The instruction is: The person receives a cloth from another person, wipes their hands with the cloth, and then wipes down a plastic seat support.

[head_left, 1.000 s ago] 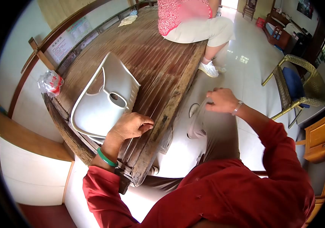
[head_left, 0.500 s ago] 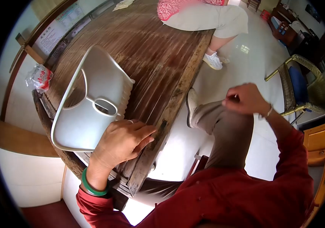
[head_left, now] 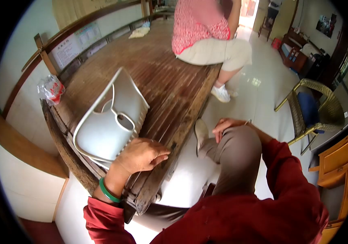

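My left hand [head_left: 143, 155] rests near the corner of the wooden platform [head_left: 157, 87], its fingers curled in. Whether anything is in them is hidden. A green bangle [head_left: 107, 191] circles that wrist. Right behind the hand stands a silvery-white, bent panel [head_left: 105, 136] with a pale rim, an oval hole, a larger cut-out and a ribbed edge on its right. I cannot tell what kind of thing it is, nor whether the hand touches it. My right hand [head_left: 226, 127] lies over my raised knee [head_left: 241, 142], fingers loosely apart and hanging down, holding nothing visible.
Another person [head_left: 204, 40] sits on the platform's far right edge. A clear plastic bag with red print [head_left: 52, 89] lies at the left corner. A pale cloth [head_left: 140, 31] is farther back. On the right stand a woven chair [head_left: 324, 99] and a wooden cabinet [head_left: 336, 164].
My right hand has come down from above the knee and now lies over it. My left hand stays by the panel. The view has tilted up, showing more of the room.
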A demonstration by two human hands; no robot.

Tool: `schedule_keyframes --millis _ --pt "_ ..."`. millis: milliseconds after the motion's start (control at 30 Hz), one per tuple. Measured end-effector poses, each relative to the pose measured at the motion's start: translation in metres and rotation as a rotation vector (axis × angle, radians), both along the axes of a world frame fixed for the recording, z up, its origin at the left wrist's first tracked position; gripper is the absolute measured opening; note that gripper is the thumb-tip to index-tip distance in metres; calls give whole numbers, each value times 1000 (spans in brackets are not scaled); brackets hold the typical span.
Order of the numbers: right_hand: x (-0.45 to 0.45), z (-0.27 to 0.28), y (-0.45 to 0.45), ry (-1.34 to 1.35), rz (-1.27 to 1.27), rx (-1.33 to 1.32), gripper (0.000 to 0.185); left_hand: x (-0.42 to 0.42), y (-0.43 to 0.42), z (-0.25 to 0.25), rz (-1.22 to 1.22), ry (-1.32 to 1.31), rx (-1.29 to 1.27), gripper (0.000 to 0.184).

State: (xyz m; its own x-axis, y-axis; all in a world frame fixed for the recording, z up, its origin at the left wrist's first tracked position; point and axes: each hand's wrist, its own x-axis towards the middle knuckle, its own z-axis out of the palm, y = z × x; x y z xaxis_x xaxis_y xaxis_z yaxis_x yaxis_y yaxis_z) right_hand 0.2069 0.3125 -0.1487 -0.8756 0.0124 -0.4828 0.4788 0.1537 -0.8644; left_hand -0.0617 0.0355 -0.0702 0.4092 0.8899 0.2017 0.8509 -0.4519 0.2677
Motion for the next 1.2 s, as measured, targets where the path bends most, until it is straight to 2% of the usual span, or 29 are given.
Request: schedule_keyframes --millis 67,167,300,400,433,500,567,633,767,833,900,933,1000,1033,1100,1167,1200 --pt "-5 4 -13 119 22 16 42 -4 0 -1 -5 -15 -32 18" --pt "-29 4 -21 -50 57 -41 44 -4 0 -2 3 -32 -28 18" --pt "-64 -3 -31 -106 178 -39 48 -1 1 -1 -35 -81 -64 18" --pt "-68 -8 -27 -43 249 -53 42 6 1 -7 -53 -105 -76 19" --pt "-70 -13 -19 -43 248 -45 42 7 -1 -6 -28 -32 -149 21" --pt "-76 -9 -14 49 388 -96 37 12 -1 -5 -52 -27 -132 21" --pt "-88 -1 -12 -7 382 -65 34 15 -1 -15 -61 -30 -110 22" --pt "-112 12 -12 20 456 125 31 15 3 -20 -77 -28 -83 23" --pt "-163 49 -26 139 498 227 31 10 13 -22 -120 39 -55 25" --pt "-181 57 -43 162 541 130 44 9 14 -19 -120 83 -94 26" --pt "-191 49 -70 382 591 86 56 12 14 -17 -13 81 -239 31" --pt "-195 47 -80 404 636 91 63 8 14 -26 -12 81 -240 31" --pt "-197 42 -101 506 685 145 75 2 17 -49 -134 4 62 38" --pt "-200 34 -109 583 744 198 86 -1 16 -53 -133 -8 50 38" --pt "-198 33 -128 546 750 211 92 5 7 -39 -113 -126 -6 46" --pt "-201 31 -134 665 726 244 99 0 -1 -36 -78 -73 -125 53" --pt "-203 37 -132 632 766 244 104 -1 1 -37 -80 -86 -146 53"
